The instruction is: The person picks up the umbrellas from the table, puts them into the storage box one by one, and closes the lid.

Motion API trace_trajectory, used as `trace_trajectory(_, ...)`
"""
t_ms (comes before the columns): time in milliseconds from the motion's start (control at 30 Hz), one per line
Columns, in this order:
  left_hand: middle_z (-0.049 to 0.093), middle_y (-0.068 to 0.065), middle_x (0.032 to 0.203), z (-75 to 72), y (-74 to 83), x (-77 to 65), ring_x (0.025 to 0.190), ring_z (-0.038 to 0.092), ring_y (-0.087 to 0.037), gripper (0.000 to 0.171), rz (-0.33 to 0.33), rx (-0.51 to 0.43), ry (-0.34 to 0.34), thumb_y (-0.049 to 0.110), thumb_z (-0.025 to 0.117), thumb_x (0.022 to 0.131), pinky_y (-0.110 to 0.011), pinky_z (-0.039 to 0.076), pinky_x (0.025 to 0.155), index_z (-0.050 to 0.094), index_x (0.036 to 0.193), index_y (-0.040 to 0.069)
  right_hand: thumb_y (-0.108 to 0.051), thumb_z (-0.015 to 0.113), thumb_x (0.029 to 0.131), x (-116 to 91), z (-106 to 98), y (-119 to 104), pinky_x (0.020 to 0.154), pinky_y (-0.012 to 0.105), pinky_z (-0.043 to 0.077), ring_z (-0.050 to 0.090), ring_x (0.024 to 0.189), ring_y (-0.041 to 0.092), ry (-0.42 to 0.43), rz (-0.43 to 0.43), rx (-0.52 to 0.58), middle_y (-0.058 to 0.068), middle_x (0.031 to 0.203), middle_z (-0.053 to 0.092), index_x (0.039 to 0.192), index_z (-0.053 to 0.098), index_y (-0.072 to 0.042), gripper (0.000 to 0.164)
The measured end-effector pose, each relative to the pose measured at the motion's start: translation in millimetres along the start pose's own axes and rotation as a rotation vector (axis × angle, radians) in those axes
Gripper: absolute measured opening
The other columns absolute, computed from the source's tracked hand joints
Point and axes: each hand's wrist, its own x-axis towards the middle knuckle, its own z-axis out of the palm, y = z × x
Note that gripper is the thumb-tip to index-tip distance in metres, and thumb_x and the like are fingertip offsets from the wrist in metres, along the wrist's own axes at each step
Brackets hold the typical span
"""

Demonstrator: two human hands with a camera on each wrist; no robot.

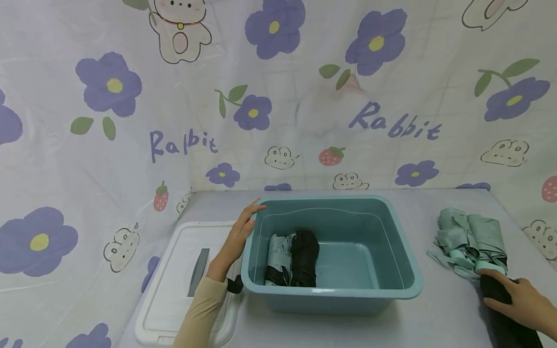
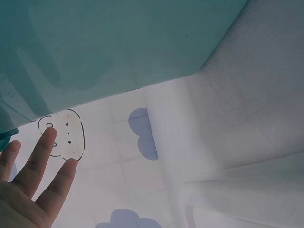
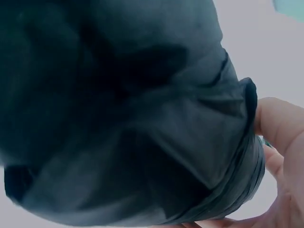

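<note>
My left hand (image 1: 235, 239) rests on the left rim of a blue-green plastic bin (image 1: 330, 291), its fingers extended; the left wrist view shows them spread beside the bin's side. Inside the bin, on its left, a folded light-blue umbrella (image 1: 279, 251) lies beside a folded black umbrella (image 1: 305, 258). At the far right of the table my right hand (image 1: 520, 300) grips another folded black umbrella (image 1: 505, 321), thumb and fingers around its cloth, which fills much of the right wrist view (image 3: 156, 142). Just beyond it lie two folded pale-green umbrellas (image 1: 487, 234), side by side.
A white lid (image 1: 169, 295) with a grey handle strip lies left of the bin, under my left forearm. Behind the table hangs a printed cloth (image 1: 304, 116) with flowers and rabbits. The bin stands between the lid and the umbrellas.
</note>
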Motion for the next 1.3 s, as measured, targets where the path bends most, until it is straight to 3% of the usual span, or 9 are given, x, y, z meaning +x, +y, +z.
trace_trajectory(133,0.017,-0.020,0.152,-0.1,-0.5,-0.1,0.141,0.014,-0.035,0.040,-0.001,0.001,0.002,0.011,0.028,0.101,-0.062,0.017,0.106,0.036,0.139,0.000,-0.032,0.068,0.082,-10.5,-17.4,-26.5,0.064,0.057,0.045,0.054,0.074,0.046,0.074,-0.085,0.018,0.033,0.087,0.058,0.125,0.037,0.002,0.063)
trace_trajectory(300,0.017,-0.020,0.152,0.1,-1.1,-0.2,0.141,0.014,-0.035,0.041,-0.004,-0.002,0.000,0.011,0.028,0.101,-0.062,0.017,0.106,0.036,0.139,0.000,-0.032,0.068,0.082,-12.0,-28.0,-40.4,0.064,0.056,0.045,0.055,0.075,0.042,0.135,-0.125,0.050,0.033,0.097,0.058,0.115,0.049,0.002,0.051)
trace_trajectory(567,0.017,-0.020,0.152,-0.1,0.5,-0.9,0.140,0.014,-0.036,0.040,-0.004,-0.003,-0.001,0.010,0.028,0.101,-0.061,0.017,0.106,0.036,0.139,0.001,-0.030,0.068,0.082,-6.8,-40.1,-46.4,0.063,0.058,0.045,0.057,0.082,0.048,0.194,-0.204,0.125,0.036,0.107,0.056,0.116,0.050,0.003,0.051)
trace_trajectory(900,0.017,-0.020,0.152,0.6,-0.4,-0.1,0.141,0.014,-0.034,0.041,-0.007,-0.004,0.003,0.011,0.028,0.101,-0.062,0.017,0.106,0.036,0.139,0.001,-0.032,0.068,0.083,-2.8,-63.7,-67.9,0.067,0.062,0.043,0.053,0.094,0.056,0.239,-0.229,0.143,0.039,0.115,0.051,0.119,0.049,0.001,0.052)
trace_trajectory(1300,0.017,-0.018,0.152,0.7,0.5,-1.0,0.141,0.014,-0.033,0.041,0.000,-0.008,0.004,0.012,0.027,0.101,-0.061,0.018,0.106,0.036,0.139,0.002,-0.023,0.069,0.082,4.5,-89.7,-93.4,0.072,0.060,0.044,0.055,0.099,0.048,0.280,-0.365,0.200,0.032,0.117,0.055,0.120,0.050,0.000,0.048)
